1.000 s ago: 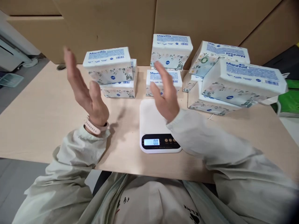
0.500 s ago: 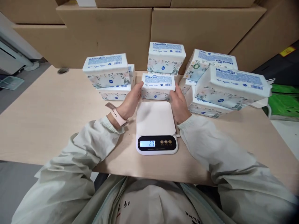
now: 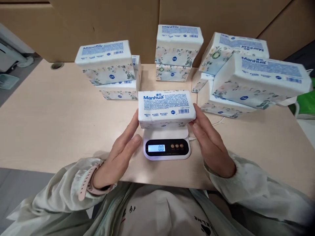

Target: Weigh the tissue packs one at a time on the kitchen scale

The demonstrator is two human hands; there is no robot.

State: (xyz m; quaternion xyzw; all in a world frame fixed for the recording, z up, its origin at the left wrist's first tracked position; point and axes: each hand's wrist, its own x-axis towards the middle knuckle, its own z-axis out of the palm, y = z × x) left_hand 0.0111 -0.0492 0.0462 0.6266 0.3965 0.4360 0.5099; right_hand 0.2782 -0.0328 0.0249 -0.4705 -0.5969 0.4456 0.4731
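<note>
A white pack of tissues with blue print reading Manhua is held between my two hands, over the back part of a white kitchen scale. The fingers of my left hand press on the pack's left end, with the thumb lifted off it. My right hand grips the opposite end near its front corner. The scale's lit display reads 0.0. Most of the weighing plate is hidden under the pack; whether the two touch, I cannot tell.
More tissue packs stand stacked on the wooden table: a left stack, a middle stack and a right group. Cardboard boxes form a wall behind. A white cable leaves the scale's right side. A round hole pierces the table at back left.
Both hands have brought the tissue pack from in front of the middle stack toward me, over the scale. The reading went from 2.7 to 0.0. The view has tilted down.
</note>
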